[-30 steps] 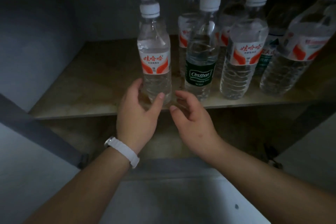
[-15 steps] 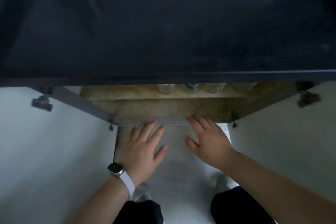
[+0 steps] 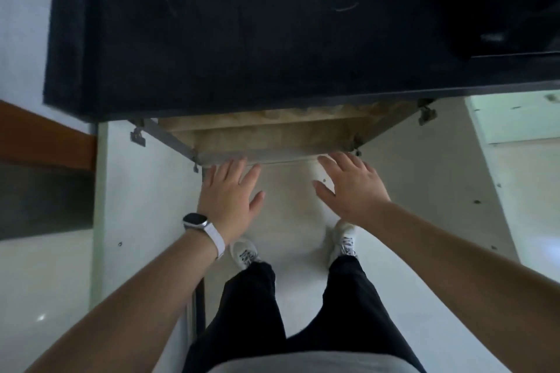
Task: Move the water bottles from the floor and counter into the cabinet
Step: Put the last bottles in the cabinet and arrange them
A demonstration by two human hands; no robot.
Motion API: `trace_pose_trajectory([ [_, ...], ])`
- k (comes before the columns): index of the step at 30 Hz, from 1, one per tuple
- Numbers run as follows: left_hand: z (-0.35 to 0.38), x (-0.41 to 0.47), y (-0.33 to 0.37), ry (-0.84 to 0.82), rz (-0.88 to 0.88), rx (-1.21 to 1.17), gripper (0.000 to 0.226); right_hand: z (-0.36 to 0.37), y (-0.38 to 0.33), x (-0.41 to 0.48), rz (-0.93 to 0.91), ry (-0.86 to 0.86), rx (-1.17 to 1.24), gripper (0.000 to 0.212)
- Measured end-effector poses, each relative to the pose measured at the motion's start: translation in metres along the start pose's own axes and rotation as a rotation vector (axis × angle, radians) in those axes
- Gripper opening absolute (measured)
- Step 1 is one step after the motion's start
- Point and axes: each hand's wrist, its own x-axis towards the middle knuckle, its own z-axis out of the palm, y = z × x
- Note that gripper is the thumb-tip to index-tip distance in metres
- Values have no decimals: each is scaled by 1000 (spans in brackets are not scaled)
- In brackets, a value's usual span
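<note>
Both hands are spread flat and hold nothing: the left hand (image 3: pixel 229 194) and right hand (image 3: pixel 351 188) hover just below the table's (image 3: pixel 242 39) front edge, before the open cabinet (image 3: pixel 272 133). Bottles cannot be seen.

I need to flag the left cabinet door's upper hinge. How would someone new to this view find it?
Start at the black countertop and follow its front edge to the open cabinet below. The hinge is the small metal bracket on the white left door, just under that edge; another hinge sits lower, near the left hand.
</note>
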Motion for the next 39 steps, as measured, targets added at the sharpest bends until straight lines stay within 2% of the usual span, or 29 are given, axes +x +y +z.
trace_pose_trajectory([
  [5, -23, -23, -22, -63, -89, 46, 51, -16, 6, -31, 119, 3, 12, 56],
  [10, -32, -54, -39, -105, -220, 35, 46, -15, 57, -56, 279, -39, 37, 59],
  [15, -37, -105, -51, -142, -473, 45, 51, -14, 124, -85, 396, -75, 10, 60],
  [19, -41, -139, -56, -176, -701, 55, 58, -8, 175, -111, 487, -24, -19, 60],
  [24, -34, -168, -52, -219, -940, -55, 64, -3, 208, -132, 455, 72, -34, 58],
  [28, -26, -175, -47, -216, -985, -121, 66, -2, 217, -143, 606, 31, 85, 59],
  [30, -26, -176, -47, -177, -1031, -160, 64, 1, 219, -150, 621, 3, 103, 61],
  [33, -28, -177, -46, -210, -1034, -162, 64, 8, 209, -154, 656, -23, 124, 65],
  [39, -28, -175, -27, -191, -985, -218, 60, 6, 168, -143, 677, -50, 171, 57],
])
